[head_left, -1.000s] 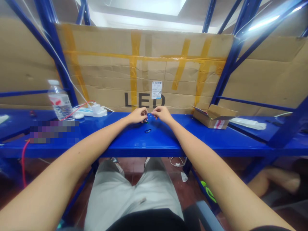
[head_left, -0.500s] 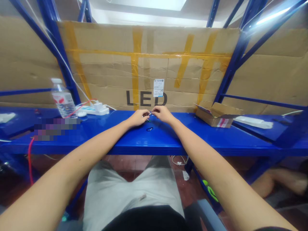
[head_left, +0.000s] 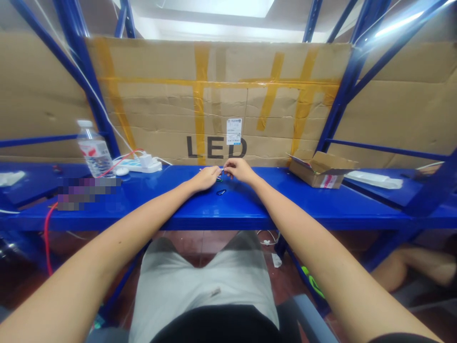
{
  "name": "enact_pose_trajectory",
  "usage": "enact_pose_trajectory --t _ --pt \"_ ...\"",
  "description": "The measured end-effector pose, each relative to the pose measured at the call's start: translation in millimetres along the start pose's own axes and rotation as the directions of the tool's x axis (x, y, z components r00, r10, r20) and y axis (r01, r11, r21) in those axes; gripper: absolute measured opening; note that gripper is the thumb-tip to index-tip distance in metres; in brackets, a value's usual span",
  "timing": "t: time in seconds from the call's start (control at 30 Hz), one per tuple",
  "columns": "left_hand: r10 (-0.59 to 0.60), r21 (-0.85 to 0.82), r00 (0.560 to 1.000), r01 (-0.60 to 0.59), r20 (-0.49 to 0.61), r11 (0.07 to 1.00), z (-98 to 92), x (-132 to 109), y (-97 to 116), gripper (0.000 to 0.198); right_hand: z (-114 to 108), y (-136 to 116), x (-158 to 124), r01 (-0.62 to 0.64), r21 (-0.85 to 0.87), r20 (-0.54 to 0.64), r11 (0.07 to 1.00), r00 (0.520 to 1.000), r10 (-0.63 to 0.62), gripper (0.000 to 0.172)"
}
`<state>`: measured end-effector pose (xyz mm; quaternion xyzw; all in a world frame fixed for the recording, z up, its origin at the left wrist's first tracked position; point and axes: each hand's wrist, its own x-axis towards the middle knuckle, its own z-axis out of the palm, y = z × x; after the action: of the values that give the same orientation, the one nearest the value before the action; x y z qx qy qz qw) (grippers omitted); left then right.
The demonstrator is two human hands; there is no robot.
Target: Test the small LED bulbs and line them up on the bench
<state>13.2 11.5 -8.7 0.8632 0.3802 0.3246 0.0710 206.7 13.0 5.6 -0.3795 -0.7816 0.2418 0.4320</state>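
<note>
both hands meet over shelf (head_left: 250, 209): left hand (head_left: 206, 177) and right hand (head_left: 238, 169) pinch tiny clip (head_left: 219, 178), fingers nearly closed. looks light, stiff, slippery; grip by edges. spare clip (head_left: 221, 192) near.

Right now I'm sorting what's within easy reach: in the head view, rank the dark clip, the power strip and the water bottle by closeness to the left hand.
1. dark clip, just right of the left hand.
2. power strip, to its left.
3. water bottle, farthest left.

One head-worn view — looking forward and down across the blue shelf (head_left: 321, 205).
</note>
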Motion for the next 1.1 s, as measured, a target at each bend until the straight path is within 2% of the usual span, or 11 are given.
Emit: enact_pose_trajectory --t 0.1,0.23,0.33,0.43,0.53,0.63,0.77,0.83,0.93,1.1 --pt "-0.004 0.014 1.0 0.004 0.024 1.0 -0.6 1.9 1.4 0.035 0.1 1.1 0.4 -0.01 0.042 0.01 0.999 1.0 0.009 0.011" --pt "-0.004 0.063 1.0 0.004 -0.005 0.998 -3.9 0.4 6.1 0.027 -0.8 0.7 -0.9 -0.033 0.033 0.042 0.999 0.999 0.031 0.011" --pt "0.044 0.084 0.999 -0.043 -0.007 0.995 -5.6 -3.2 9.4 0.019 -2.0 -1.3 -4.1 -0.043 -0.003 0.09 0.999 0.995 0.043 0.015" --pt "0.097 0.135 0.995 -0.1 0.031 0.986 -7.0 -7.2 11.3 0.016 -3.1 -4.0 -8.5 0.008 -0.077 0.136 0.997 0.991 0.002 0.019" --pt "0.111 0.215 0.992 -0.122 0.064 0.969 -8.4 -9.5 13.2 0.016 -4.1 -6.5 -11.7 0.036 -0.121 0.154 0.992 0.988 -0.017 0.021" --pt "0.095 0.284 0.994 -0.106 0.053 0.953 -8.8 -9.5 16.1 0.018 -5.0 -7.9 -12.1 0.016 -0.108 0.172 0.994 0.985 0.002 0.022" --pt "0.096 0.332 0.995 -0.1 0.028 0.938 -6.4 -7.1 18.0 0.034 -5.9 -8.1 -10.7 -0.005 -0.092 0.152 0.996 0.988 0.019 0.021" --pt "0.093 0.345 0.995 -0.099 0.034 0.933 -5.0 -6.1 17.2 0.036 -5.8 -8.3 -10.7 -0.004 -0.108 0.14 0.994 0.99 0.019 0.021" --pt "0.108 0.334 0.994 -0.114 0.034 0.936 -4.2 -5.6 15.8 0.028 -5.6 -10.0 -12.0 -0.012 -0.115 0.148 0.993 0.989 0.029 0.022" --pt "0.207 0.284 0.978 -0.203 0.014 0.937 -5.3 -6.9 17.6 0.019 -8.6 -15.6 -15.0 -0.124 0.005 0.18 0.992 0.976 0.121 0.02"
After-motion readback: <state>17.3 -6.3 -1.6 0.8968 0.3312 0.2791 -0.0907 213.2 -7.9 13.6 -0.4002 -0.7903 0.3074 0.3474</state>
